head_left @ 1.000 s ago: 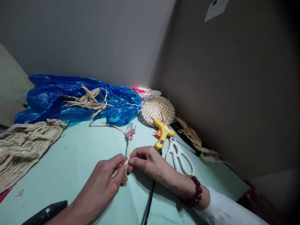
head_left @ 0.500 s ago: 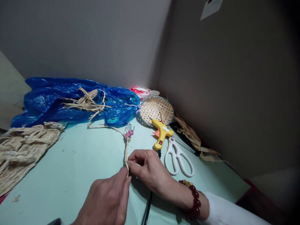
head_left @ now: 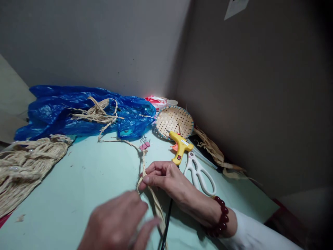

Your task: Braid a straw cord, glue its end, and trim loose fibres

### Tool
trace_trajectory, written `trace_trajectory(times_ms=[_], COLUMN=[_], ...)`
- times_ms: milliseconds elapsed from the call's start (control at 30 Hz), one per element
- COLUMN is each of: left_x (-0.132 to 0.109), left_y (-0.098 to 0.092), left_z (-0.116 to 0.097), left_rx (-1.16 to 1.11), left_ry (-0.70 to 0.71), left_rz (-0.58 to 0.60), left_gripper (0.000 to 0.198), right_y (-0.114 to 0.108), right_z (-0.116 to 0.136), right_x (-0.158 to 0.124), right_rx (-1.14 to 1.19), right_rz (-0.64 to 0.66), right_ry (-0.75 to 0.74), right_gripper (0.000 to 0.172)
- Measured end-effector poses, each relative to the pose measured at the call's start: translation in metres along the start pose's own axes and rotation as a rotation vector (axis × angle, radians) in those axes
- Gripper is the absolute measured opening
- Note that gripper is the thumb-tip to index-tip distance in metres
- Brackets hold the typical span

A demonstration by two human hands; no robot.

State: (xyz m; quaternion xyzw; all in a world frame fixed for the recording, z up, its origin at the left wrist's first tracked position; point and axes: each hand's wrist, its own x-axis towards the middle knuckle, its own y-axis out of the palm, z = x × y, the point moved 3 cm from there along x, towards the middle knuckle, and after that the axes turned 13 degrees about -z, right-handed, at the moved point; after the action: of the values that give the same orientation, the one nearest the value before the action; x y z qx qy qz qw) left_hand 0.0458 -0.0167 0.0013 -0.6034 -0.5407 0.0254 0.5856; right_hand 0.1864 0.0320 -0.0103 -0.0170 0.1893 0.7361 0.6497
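A thin braid of pale straw (head_left: 142, 163) runs over the light green table (head_left: 85, 187) from a pink binder clip (head_left: 144, 145) down to my hands. My right hand (head_left: 166, 180), with a dark red bead bracelet (head_left: 221, 217) at the wrist, pinches the braid's near end between thumb and fingers. Loose straw strands (head_left: 157, 208) trail from that pinch toward me. My left hand (head_left: 119, 222) is low in front and blurred by motion, its fingers curled beside those strands; whether they grip them I cannot make out.
A yellow glue gun (head_left: 180, 147) and white scissors (head_left: 199, 172) lie right of my hands, with a black cord (head_left: 166, 222) running toward me. A round woven tray (head_left: 174, 121) sits behind. A blue plastic bag (head_left: 78, 111) with straw is at the back, a heap of braided straw (head_left: 23, 166) at left.
My left hand has dropped toward me and away from the braid, now blurred. Loose strands now hang out below my right hand's pinch. My right hand has stayed in place.
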Motion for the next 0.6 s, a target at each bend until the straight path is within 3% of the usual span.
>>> trace_trajectory(times_ms=[100, 233, 333, 467, 600], left_x=[0.022, 0.030, 0.025, 0.023, 0.025], left_y=[-0.006, 0.018, 0.029, 0.026, 0.018], left_z=[0.030, 0.043, 0.043, 0.040, 0.043], left_rx=[-0.246, -0.843, -0.939, -0.940, -0.674], left_ry=[-0.544, -0.902, -0.990, -1.023, -0.854], left_rz=[0.077, 0.358, 0.389, 0.386, 0.353], left_gripper=[0.019, 0.022, 0.025, 0.024, 0.020], right_y=[-0.001, -0.003, -0.006, -0.005, -0.003], right_z=[0.000, -0.004, -0.002, 0.011, 0.018], right_x=[0.000, 0.003, 0.003, -0.007, -0.019], right_rx=[0.019, -0.079, -0.306, -0.742, -1.046], right_rz=[0.030, 0.069, 0.070, 0.074, -0.014], right_ry=[-0.004, -0.062, -0.164, -0.427, -0.569], right_gripper=[0.014, 0.014, 0.011, 0.017, 0.023])
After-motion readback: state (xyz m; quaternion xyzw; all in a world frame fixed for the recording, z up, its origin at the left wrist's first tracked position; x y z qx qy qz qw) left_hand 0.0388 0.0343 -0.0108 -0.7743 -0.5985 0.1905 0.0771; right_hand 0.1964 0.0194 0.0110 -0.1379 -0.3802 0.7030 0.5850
